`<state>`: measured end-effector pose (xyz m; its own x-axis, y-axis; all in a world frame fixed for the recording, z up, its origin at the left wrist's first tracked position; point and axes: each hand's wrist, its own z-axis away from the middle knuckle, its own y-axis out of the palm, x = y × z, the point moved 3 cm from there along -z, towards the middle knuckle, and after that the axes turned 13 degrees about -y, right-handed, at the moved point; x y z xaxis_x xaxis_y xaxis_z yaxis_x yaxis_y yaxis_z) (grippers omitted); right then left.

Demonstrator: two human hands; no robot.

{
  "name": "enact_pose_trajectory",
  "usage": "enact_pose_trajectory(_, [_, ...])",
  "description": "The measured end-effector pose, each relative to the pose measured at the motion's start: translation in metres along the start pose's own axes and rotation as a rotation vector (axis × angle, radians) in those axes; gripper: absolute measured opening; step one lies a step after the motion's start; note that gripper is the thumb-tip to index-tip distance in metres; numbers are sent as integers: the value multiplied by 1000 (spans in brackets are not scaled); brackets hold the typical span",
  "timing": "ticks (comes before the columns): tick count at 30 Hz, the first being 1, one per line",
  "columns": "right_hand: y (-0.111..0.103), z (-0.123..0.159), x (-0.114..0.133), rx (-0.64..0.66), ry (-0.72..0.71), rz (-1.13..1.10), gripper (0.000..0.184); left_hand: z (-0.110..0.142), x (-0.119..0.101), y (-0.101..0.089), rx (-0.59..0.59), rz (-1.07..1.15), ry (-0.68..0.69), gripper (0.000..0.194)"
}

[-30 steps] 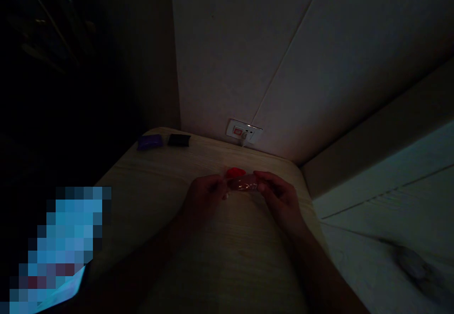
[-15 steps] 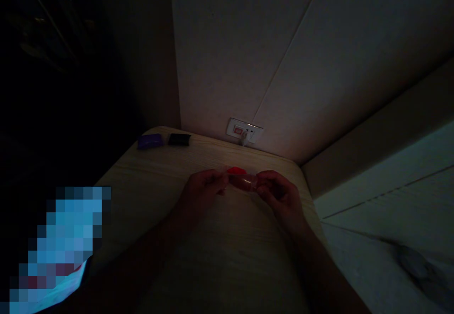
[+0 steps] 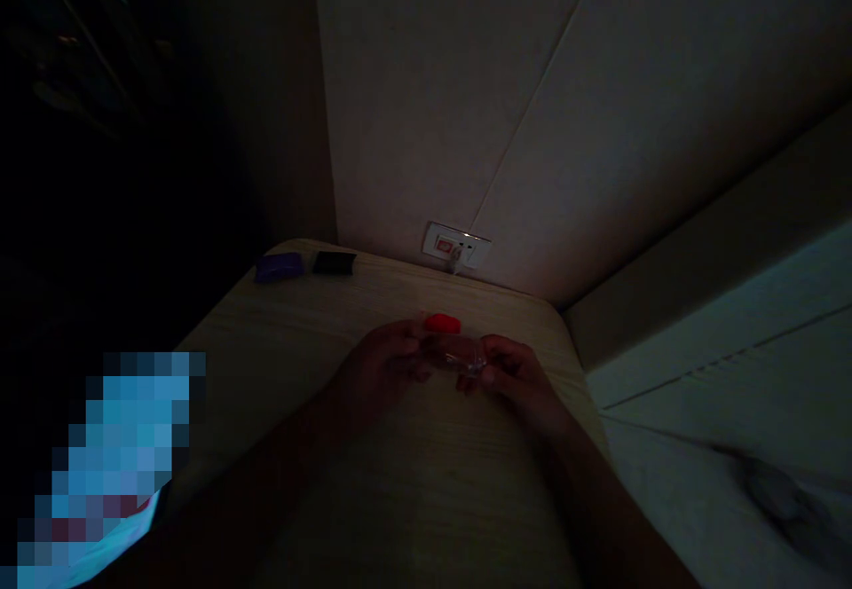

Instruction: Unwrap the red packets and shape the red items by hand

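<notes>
The fingers (image 3: 406,342) of the left hand (image 3: 376,367) are closed on one end of a clear packet (image 3: 449,354), and those of the right hand (image 3: 529,385) pinch its other end. The packet lies stretched between the two hands, near the middle of the view, with something dark reddish showing through the film (too dim to tell what) and small glints on its right part. Whether it touches the worktop (image 3: 426,482) below cannot be told.

Just beyond the packet is a bright red piece (image 3: 442,324); whether the two touch is unclear. Farther off, towards the far left corner of the worktop, a purple block (image 3: 280,267) and a black block (image 3: 334,263) lie side by side, slightly apart.

Behind the worktop's far edge, low on the pale wall (image 3: 432,110), is a socket plate (image 3: 431,239) with a red switch (image 3: 444,245) and a pale plug (image 3: 455,256) in it. At the lower left a blue screen (image 3: 120,438) glows, mostly pixelated. At the lower right, beyond the worktop, a blurred grey thing (image 3: 776,491) rests on a pale surface (image 3: 666,465).
</notes>
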<state>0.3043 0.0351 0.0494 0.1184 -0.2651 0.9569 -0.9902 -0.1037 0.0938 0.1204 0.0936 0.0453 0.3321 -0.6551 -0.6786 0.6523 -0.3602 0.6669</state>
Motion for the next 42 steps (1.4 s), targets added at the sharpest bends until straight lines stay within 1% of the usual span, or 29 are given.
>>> enact_pose_trajectory(2, [3, 1, -1, 4, -18, 12, 32, -1, 1, -2, -16, -5, -2, 13])
enact_pose_trajectory(4, [4, 1, 0, -48, -51, 38, 29, -3, 2, -8, -110, -83, 42, 12])
enact_pose_trajectory(7, [2, 2, 0, -135, -92, 102, 35, -3, 3, -14, -270, -370, 164, 21])
enact_pose_trajectory(8, [1, 2, 1, -150, -106, 123, 38, -2, 2, -14, -299, -459, 209, 23])
enact_pose_trajectory(10, [0, 2, 1, -158, -122, 163, 43, 1, -1, -13, -331, -562, 275, 20])
enact_pose_trajectory(14, [-7, 2, 3, -195, -122, 244, 43, 5, -9, -14, -449, -627, 310, 12])
enact_pose_trajectory(17, [-11, 2, 6, -227, -135, 299, 38, 8, -14, -13, -519, -663, 406, 7])
enact_pose_trajectory(19, [-10, 2, 7, -222, -138, 345, 35, 11, -15, -12, -544, -658, 440, 6])
enact_pose_trajectory(22, [-7, 3, 7, -218, -130, 401, 31, 11, -12, -12, -533, -558, 388, 10])
enact_pose_trajectory(27, [-3, 5, 4, -250, -147, 369, 28, 2, -4, -15, -393, -271, 278, 14])
enact_pose_trajectory(30, [0, 5, 5, -236, -182, 398, 27, -2, -1, -16, -381, -213, 258, 14])
enact_pose_trajectory(32, [4, 5, 6, -205, -185, 406, 25, -2, -1, -15, -416, -243, 276, 16])
enact_pose_trajectory(36, [14, 7, 4, -148, -126, 322, 21, 1, -5, -13, -474, -468, 360, 19])
enact_pose_trajectory(39, [16, 8, -1, -148, -82, 268, 24, 0, -4, -16, -446, -537, 363, 20])
enact_pose_trajectory(42, [13, 9, -6, -189, -101, 218, 32, -4, 1, -19, -397, -538, 311, 20])
